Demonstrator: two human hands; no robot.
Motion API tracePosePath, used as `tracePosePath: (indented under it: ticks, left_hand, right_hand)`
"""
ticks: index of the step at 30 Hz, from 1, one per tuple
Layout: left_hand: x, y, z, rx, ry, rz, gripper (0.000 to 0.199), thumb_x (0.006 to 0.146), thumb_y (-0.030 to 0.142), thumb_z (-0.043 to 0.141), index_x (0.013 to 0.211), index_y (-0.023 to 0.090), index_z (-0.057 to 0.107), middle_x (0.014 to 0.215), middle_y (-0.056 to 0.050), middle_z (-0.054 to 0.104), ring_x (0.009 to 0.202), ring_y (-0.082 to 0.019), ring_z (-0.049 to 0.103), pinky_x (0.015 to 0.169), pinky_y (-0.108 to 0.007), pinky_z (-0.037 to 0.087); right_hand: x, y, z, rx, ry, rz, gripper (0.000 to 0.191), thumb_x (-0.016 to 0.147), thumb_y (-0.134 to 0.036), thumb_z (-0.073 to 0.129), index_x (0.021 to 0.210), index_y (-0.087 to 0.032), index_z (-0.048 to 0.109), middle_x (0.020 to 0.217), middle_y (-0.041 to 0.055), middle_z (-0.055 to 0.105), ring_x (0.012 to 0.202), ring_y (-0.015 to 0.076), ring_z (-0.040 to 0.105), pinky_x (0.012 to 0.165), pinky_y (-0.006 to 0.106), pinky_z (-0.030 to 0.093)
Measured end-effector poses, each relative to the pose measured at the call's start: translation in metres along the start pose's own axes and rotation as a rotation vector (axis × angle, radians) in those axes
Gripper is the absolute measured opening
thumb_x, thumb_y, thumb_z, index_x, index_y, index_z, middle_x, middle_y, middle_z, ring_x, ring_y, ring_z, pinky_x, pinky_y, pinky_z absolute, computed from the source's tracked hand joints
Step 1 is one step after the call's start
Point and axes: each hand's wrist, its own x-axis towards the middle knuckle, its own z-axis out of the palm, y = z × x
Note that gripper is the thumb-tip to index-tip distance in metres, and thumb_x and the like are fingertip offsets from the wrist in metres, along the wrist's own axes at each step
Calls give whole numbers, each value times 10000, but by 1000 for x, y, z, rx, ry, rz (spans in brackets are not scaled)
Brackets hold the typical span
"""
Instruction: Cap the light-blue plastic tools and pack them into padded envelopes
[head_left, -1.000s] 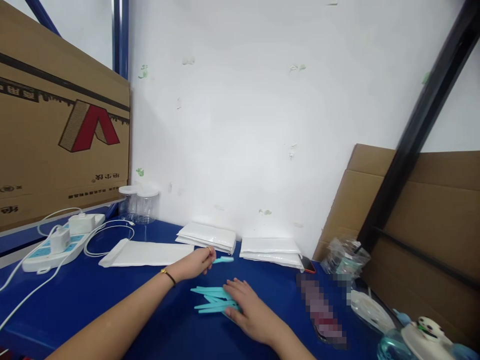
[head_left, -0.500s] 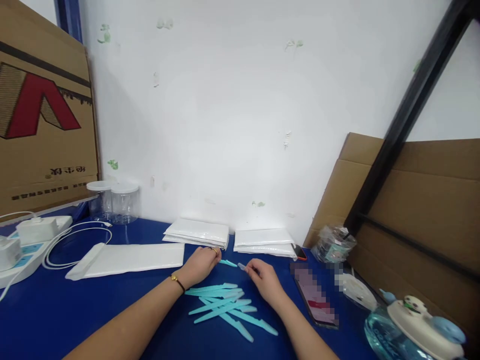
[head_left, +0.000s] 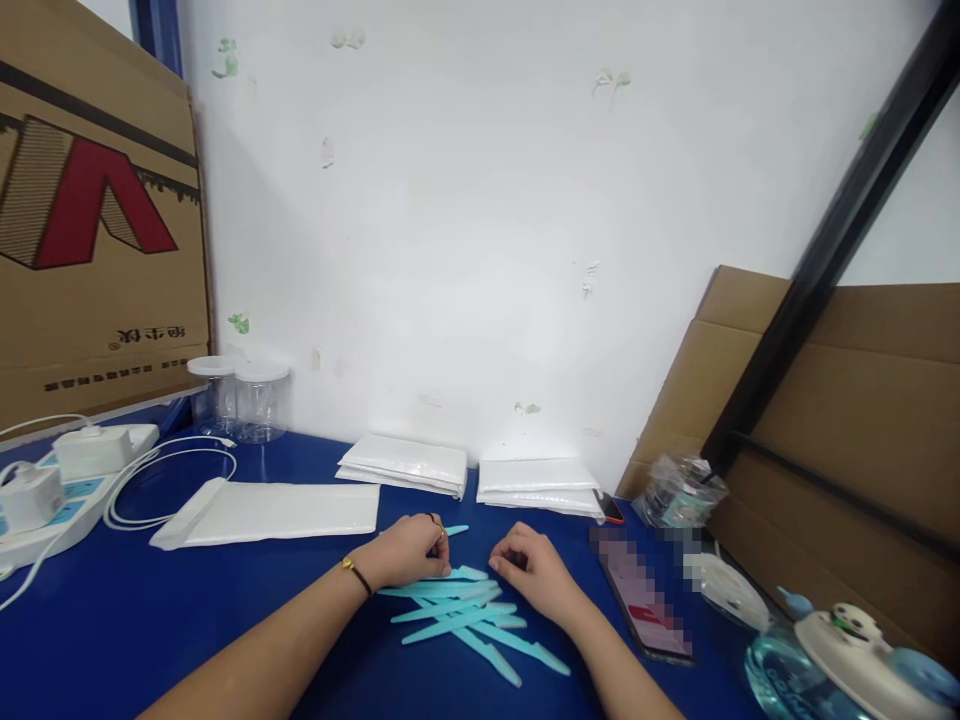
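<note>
At the lower centre of the frame, our turquoise sticks (head_left: 452,617) lie crisscrossed on the bench (head_left: 97,640), below our left hand (head_left: 409,550), its fingers bent over the uppermost. Our right hand (head_left: 538,573) curls just beside their upper right. We cannot tell whether either hand is clamped or apart.

On the bench (head_left: 112,640) we have a pile of razors (head_left: 450,622), our left hand (head_left: 411,550) at its far left edge, our right hand (head_left: 536,572) at its far right. Behind, two stacks of envelopes (head_left: 538,483) lie side by side before the wall (head_left: 420,250). Leftward lie a single envelope (head_left: 277,512), then a power strip (head_left: 86,495); rightward, a phone (head_left: 645,605), then a bottle (head_left: 840,655).
</note>
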Motion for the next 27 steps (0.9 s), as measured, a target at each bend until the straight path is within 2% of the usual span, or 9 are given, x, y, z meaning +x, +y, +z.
tracePosePath:
  ticks: [3,6,10,15,17,19,22,27]
  left_hand:
    - [4,1,5,-21,40,-5,133,753,316,571,766,221,663,877,-2,614,748,-151,563,642,-234,384]
    - [8,1,10,9,143,32,147,787,312,547,769,218,659,895,-14,608,813,-171,564,702,-257,375]
    - [14,-6,9,107,266,4,149,815,285,532,774,206,652,906,-40,605,908,-205,548,784,-305,347]
    - [12,-16,2,78,322,-55,155,763,356,610,832,222,644,925,-25,598,916,-208,546,782,-302,358]
    - [7,-11,0,28,285,-12,224,726,421,643,858,241,645,938,-11,597,893,-197,550,768,-285,367]
    - [1,-2,-1,-6,180,38,254,678,458,673,831,257,656,909,6,605,829,-180,559,728,-264,374]
    - [-5,9,0,-31,46,58,182,685,411,653,758,244,665,827,15,626,733,-153,563,643,-235,369]
    - [-2,9,5,-70,28,-3,175,742,339,546,748,202,655,800,-12,657,677,-144,566,551,-219,354]
  right_hand:
    - [-1,-7,5,24,-40,-23,115,771,-331,634,786,-232,691,809,-10,590,723,137,545,735,271,374]
    - [1,-5,7,62,-31,-48,136,782,-317,623,717,-206,668,760,-9,580,696,136,540,682,257,377]
    - [5,11,-1,23,66,-7,207,797,-323,596,643,-192,641,727,-7,581,640,127,524,660,260,373]
    - [4,32,-17,-39,157,97,205,780,-375,595,694,-206,673,752,10,599,647,146,526,627,261,373]
    - [3,31,-18,-19,154,74,191,787,-360,589,716,-208,681,766,10,601,647,142,525,634,262,377]
    - [1,25,-15,12,119,34,191,795,-344,581,712,-207,686,761,6,595,633,132,519,643,261,381]
    - [-1,14,-10,40,31,-9,164,781,-327,606,713,-210,697,747,-2,581,617,120,509,652,258,386]
    - [-3,4,-7,70,-72,-11,125,773,-315,621,763,-224,706,757,1,583,670,134,531,646,250,390]
